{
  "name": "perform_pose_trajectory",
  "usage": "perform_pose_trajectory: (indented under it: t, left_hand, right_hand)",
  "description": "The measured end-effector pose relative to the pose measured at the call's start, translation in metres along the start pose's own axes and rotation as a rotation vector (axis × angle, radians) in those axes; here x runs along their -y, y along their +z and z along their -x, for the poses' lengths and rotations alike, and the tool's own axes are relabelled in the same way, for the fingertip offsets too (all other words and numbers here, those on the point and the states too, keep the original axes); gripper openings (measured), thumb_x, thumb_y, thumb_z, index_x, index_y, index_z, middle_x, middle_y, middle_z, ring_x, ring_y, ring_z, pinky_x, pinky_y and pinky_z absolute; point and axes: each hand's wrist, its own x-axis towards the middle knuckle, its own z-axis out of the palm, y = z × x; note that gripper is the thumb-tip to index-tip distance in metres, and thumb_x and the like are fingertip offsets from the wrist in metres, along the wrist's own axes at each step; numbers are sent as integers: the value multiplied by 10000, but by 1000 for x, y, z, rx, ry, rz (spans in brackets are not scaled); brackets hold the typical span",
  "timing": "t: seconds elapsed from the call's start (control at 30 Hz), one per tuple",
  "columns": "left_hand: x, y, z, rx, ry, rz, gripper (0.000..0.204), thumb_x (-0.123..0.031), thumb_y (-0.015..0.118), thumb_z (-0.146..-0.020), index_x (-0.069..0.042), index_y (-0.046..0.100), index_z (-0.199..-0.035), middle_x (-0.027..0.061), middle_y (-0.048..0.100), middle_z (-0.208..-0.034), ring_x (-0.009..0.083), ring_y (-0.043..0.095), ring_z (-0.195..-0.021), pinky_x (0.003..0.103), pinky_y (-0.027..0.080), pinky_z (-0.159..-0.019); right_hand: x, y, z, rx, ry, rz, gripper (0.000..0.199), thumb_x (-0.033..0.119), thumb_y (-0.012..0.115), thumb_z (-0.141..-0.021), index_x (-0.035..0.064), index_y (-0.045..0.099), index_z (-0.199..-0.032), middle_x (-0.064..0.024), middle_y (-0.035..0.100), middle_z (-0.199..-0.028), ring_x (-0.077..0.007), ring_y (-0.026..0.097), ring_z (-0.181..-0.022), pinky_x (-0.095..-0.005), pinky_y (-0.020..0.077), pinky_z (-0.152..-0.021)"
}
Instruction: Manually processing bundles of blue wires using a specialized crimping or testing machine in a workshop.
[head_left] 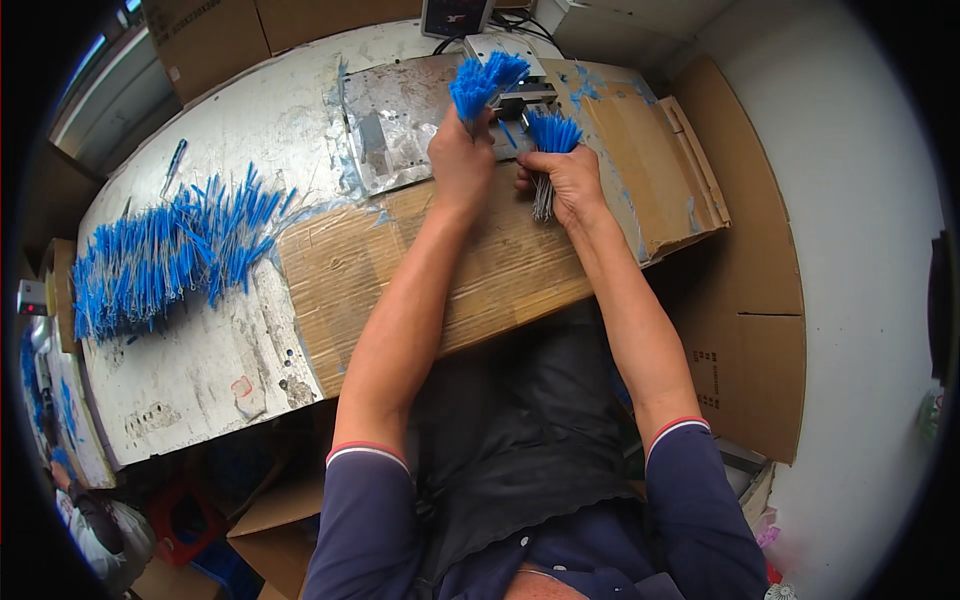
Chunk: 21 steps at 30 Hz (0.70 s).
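Note:
My left hand (462, 165) is closed around a bundle of small wire brushes with blue bristles (482, 85), their blue ends pointing up and away from me. Close by on the right, my right hand (567, 180) grips a second bundle of blue wire brushes (553, 132). Bare wire stems (542, 197) hang out below its fingers. One blue brush (508, 136) sticks out between the two bundles. Both hands are above the metal plate (400, 125) and the cardboard sheet at the table's front. A small metal fixture (528, 98) stands just behind them, partly hidden.
A wide pile of blue wire brushes (180, 250) lies on the white worktable (200, 385) at the left, with a pen (174, 165) behind it. Flattened cardboard (390, 280) covers the front edge. A dark-screened device (455, 18) stands at the back. Cardboard (745, 270) and a wall (860, 300) bound the right.

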Motion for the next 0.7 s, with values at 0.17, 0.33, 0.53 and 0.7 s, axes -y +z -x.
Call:
perform_pose_trajectory:
  t: [0.17,0.33,0.53,0.7]
  left_hand:
    - [-5,-3,-4,-99,-135,2,139,-150,620,-991,-30,669,-1043,64,736,-851,133,687,-679,293,523,-616]
    - [-3,-3,-3,-92,-90,-5,153,-162,615,-1001,-22,665,-1037,57,739,-858,121,692,-710,285,525,-625]
    - [-2,-5,-4,-163,0,-180,121,-78,661,-918,-62,614,-1028,134,721,-853,341,703,-757,439,523,-685]
    - [-1,-5,-4,-184,89,-432,133,-79,660,-888,-58,591,-999,172,673,-857,404,645,-830,514,473,-730]
  right_hand:
    - [3,-3,-23,-256,-26,-30,96,-122,702,-778,-67,624,-784,-141,647,-712,-214,654,-552,-326,578,-441]
    - [3,4,-36,-303,-14,3,98,-131,690,-778,-72,615,-759,-147,641,-707,-224,653,-550,-335,586,-428]
    - [2,4,-37,-318,14,-24,93,-120,694,-784,-81,610,-783,-154,642,-714,-240,661,-560,-355,604,-458]
    - [3,2,-34,-290,22,-103,92,-89,691,-794,-79,604,-768,-166,632,-703,-251,660,-556,-375,609,-472]
